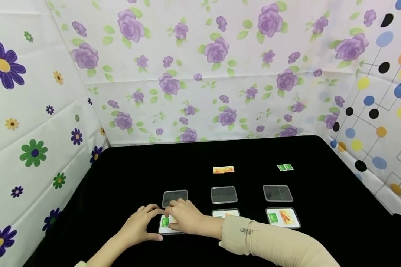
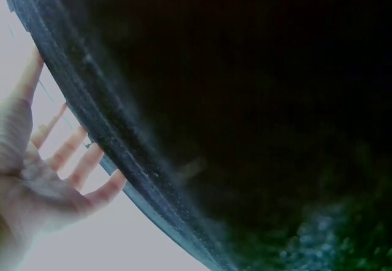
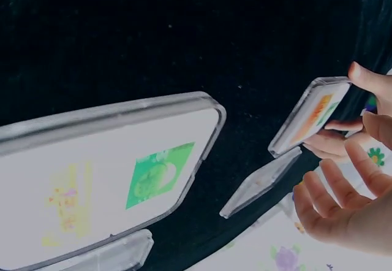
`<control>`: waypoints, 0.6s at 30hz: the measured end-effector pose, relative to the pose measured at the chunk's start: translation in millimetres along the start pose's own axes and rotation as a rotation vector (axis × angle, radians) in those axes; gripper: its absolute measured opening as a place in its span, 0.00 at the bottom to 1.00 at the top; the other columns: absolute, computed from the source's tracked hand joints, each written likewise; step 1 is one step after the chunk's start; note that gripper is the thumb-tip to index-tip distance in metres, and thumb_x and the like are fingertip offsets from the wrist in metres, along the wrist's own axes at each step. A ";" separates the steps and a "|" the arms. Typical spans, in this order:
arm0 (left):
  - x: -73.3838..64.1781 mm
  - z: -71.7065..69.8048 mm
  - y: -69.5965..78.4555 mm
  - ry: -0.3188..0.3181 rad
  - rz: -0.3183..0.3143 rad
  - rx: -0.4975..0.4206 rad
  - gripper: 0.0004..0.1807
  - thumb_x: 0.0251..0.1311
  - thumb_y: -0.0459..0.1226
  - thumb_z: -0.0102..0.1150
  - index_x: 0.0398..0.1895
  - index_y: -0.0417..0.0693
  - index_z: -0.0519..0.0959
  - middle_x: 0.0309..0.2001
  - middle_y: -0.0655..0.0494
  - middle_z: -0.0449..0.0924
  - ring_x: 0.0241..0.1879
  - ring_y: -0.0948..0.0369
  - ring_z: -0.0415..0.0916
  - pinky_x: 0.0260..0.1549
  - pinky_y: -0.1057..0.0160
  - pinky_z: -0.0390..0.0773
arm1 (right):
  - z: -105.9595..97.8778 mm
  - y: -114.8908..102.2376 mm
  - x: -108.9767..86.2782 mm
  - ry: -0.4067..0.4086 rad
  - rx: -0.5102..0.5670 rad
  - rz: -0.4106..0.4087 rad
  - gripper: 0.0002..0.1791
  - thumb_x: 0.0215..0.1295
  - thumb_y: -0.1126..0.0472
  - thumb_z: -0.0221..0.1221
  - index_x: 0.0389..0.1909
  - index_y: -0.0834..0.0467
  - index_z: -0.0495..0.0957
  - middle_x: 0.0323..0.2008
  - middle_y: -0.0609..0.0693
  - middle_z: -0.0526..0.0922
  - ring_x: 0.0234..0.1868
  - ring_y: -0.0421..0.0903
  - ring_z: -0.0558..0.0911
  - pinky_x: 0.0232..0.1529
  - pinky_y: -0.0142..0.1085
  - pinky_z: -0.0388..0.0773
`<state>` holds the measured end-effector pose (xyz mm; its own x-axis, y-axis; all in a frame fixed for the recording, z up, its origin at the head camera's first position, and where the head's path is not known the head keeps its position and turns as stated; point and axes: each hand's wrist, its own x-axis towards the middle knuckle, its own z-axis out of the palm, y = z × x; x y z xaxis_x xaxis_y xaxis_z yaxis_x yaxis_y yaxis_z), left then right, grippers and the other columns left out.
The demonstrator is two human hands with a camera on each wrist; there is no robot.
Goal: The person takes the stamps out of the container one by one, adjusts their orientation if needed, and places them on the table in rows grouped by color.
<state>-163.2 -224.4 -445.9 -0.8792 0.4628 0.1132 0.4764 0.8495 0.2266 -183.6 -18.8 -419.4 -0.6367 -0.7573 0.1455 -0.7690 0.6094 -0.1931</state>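
At the left of the black table lies a clear plastic case [image 1: 171, 231] with a white insert bearing a green and an orange stamp-like piece. My left hand [image 1: 137, 226] is at its left end, thumb by the near corner and fingers by the far one. Over the case reaches my right hand [image 1: 187, 218], its fingers covering the orange piece and most of the right side. Loosely bent, spread fingers [image 3: 337, 185] show in the right wrist view, holding nothing. The left wrist view shows the left fingers [image 2: 82, 167] spread; the case is hidden there.
A middle case [image 1: 232, 212], partly behind the right forearm, and a right case [image 1: 280, 222] hold similar inserts. Behind the cases lie three clear lids [image 1: 224, 195]. Farther back are orange slips [image 1: 223, 169] and green slips [image 1: 285, 167]. Patterned curtains [image 1: 187, 74] surround the table.
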 end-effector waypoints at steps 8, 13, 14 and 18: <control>-0.3 -3.6 0.3 -0.002 -0.012 -0.012 0.42 0.30 0.57 0.73 0.54 0.51 0.75 0.55 0.47 0.74 0.48 0.47 0.74 0.39 0.44 0.78 | 8.8 2.5 7.0 -0.017 0.001 0.030 0.17 0.56 0.48 0.65 0.46 0.49 0.80 0.48 0.45 0.80 0.47 0.41 0.77 0.49 0.36 0.75; -0.8 -1.9 1.3 -0.010 -0.009 -0.024 0.41 0.31 0.57 0.72 0.54 0.51 0.75 0.56 0.45 0.74 0.49 0.47 0.74 0.41 0.43 0.77 | 10.8 5.3 9.7 -0.043 0.002 0.036 0.18 0.56 0.48 0.65 0.46 0.49 0.80 0.48 0.45 0.80 0.48 0.41 0.77 0.49 0.36 0.76; -1.0 -1.4 1.3 -0.011 -0.009 -0.024 0.41 0.31 0.56 0.72 0.54 0.51 0.75 0.56 0.45 0.73 0.49 0.47 0.74 0.41 0.43 0.77 | 10.8 5.3 10.4 -0.042 -0.001 0.033 0.18 0.56 0.48 0.65 0.46 0.49 0.80 0.48 0.45 0.80 0.48 0.41 0.78 0.49 0.36 0.76; -1.8 -0.1 0.8 -0.012 -0.016 -0.012 0.40 0.32 0.56 0.73 0.53 0.50 0.75 0.56 0.45 0.73 0.50 0.45 0.73 0.42 0.42 0.77 | 12.6 1.9 13.5 -0.038 -0.042 0.010 0.19 0.55 0.47 0.66 0.46 0.49 0.80 0.48 0.45 0.80 0.48 0.42 0.78 0.50 0.39 0.77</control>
<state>-161.3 -224.6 -445.9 -0.8867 0.4520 0.0974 0.4617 0.8541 0.2396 -192.9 -30.8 -430.0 -0.6424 -0.7590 0.1064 -0.7648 0.6259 -0.1530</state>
